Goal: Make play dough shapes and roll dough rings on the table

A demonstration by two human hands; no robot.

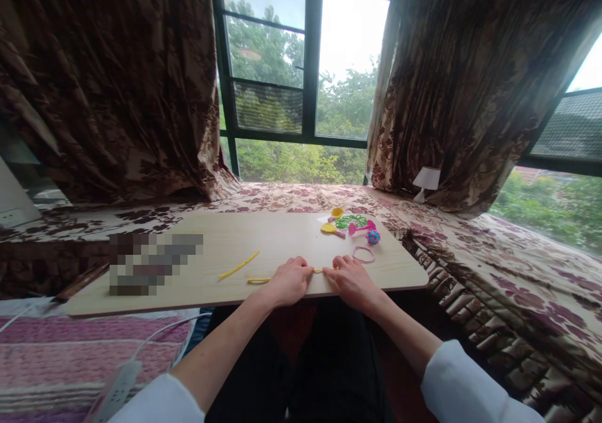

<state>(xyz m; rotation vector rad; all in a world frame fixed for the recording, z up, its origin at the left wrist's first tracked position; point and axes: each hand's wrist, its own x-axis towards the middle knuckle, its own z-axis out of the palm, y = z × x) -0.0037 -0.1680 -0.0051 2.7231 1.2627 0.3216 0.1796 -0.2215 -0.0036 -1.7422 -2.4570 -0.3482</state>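
A thin yellow strand (258, 280) lies along the table's near edge, and part of it shows between my two hands. My left hand (290, 281) is closed over it, with fingertips pressed down at the strand. A short gap to the right, my right hand (350, 280) pinches the same strand against the tabletop. My fingers hide much of its length, and I cannot tell whether it is one piece or two twisted together. To the left, a second yellow strand (239, 265) lies slanted on the table, touched by neither hand.
On the table (282, 235), a pink ring (364, 255), a blue-and-pink knobbly ball (373, 236), a pink dumbbell-shaped toy (361, 228), a green beaded string (350, 221) and yellow round-ended pieces (328, 228) sit right. A blurred patch covers the left. A power strip (115, 390) lies lower left.
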